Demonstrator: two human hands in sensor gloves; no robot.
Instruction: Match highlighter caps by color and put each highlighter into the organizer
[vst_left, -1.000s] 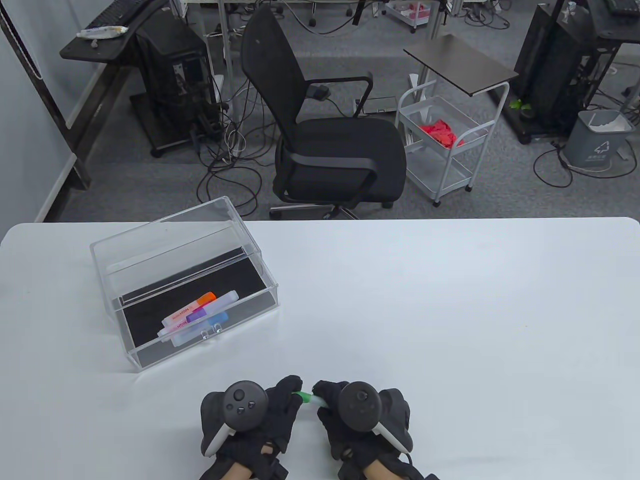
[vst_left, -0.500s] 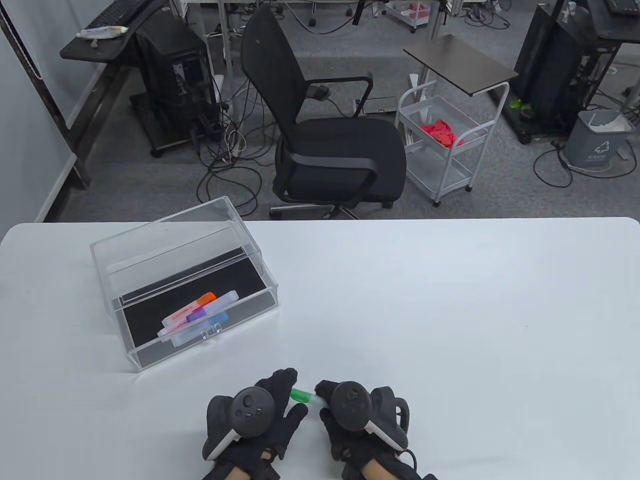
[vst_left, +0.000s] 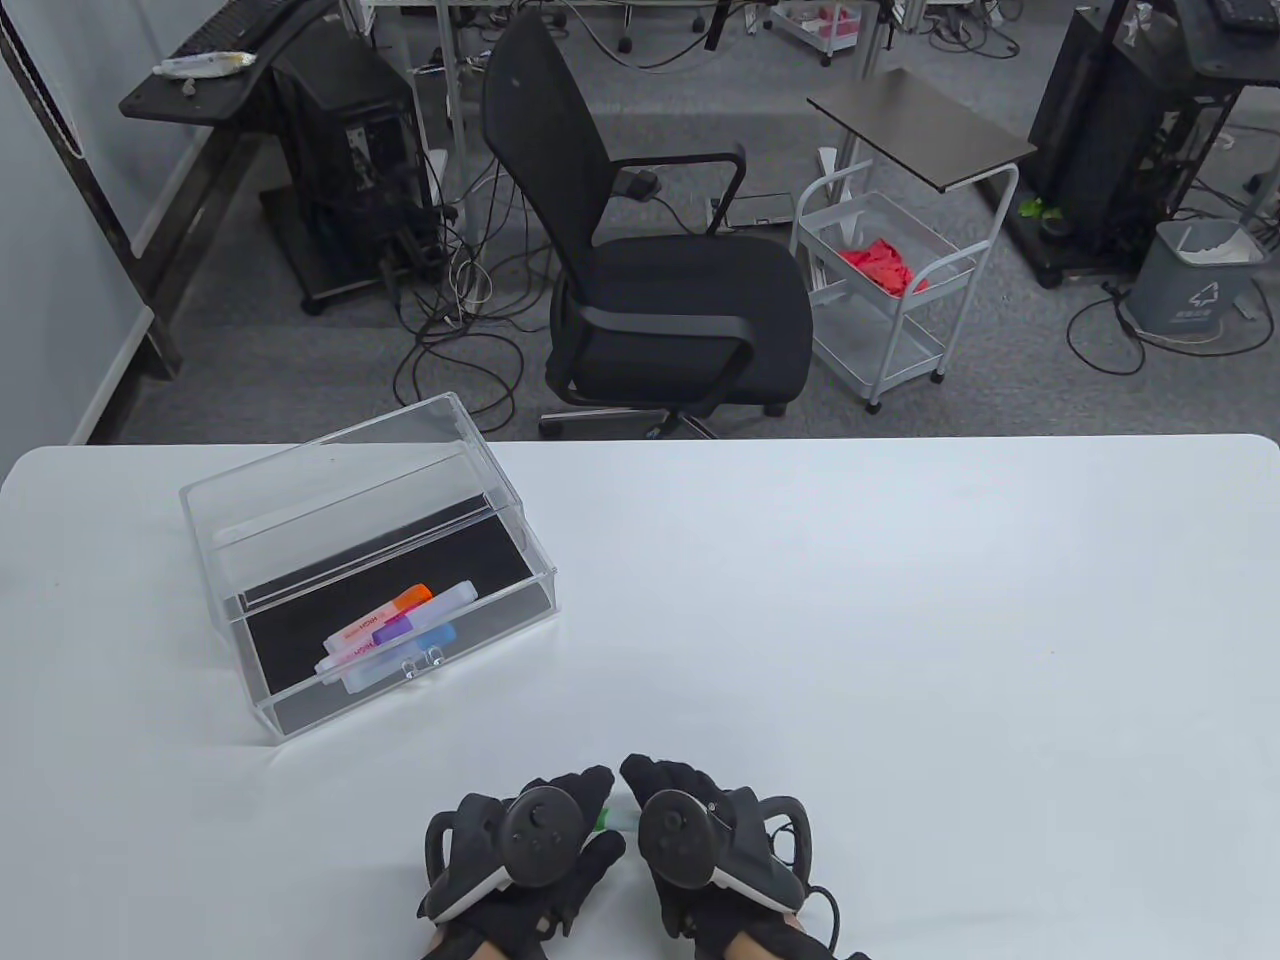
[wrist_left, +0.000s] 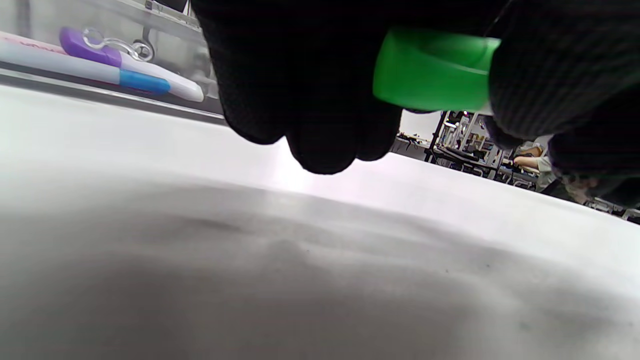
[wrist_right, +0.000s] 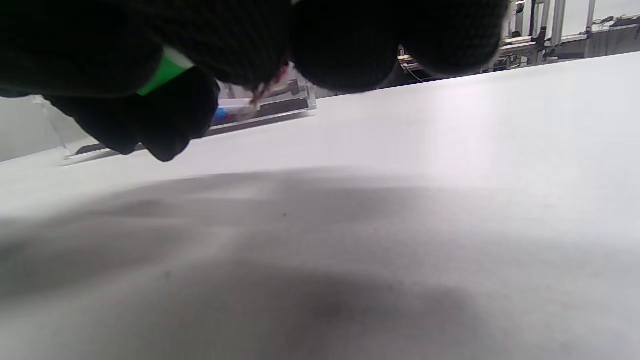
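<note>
Low at the table's near edge, both gloved hands meet around a green highlighter (vst_left: 603, 818). My left hand (vst_left: 580, 805) grips its green cap (wrist_left: 432, 67), and the cap end shows between the fingers in the left wrist view. My right hand (vst_left: 648, 790) holds the pale barrel, with a strip of green (wrist_right: 162, 70) showing under its fingers. Most of the pen is hidden by the gloves. The clear organizer (vst_left: 300, 480) stands at the left, apart from the hands. In it lie capped highlighters: orange (vst_left: 408, 600), purple (vst_left: 392, 629) and blue (vst_left: 432, 640).
The white table (vst_left: 900, 620) spreads to the right and behind the hands. Beyond its far edge stand a black office chair (vst_left: 650, 290) and a white wire cart (vst_left: 885, 290).
Both hands have drawn closer together and slid toward the table's near edge. The stretch of green pen that showed between them is now almost covered.
</note>
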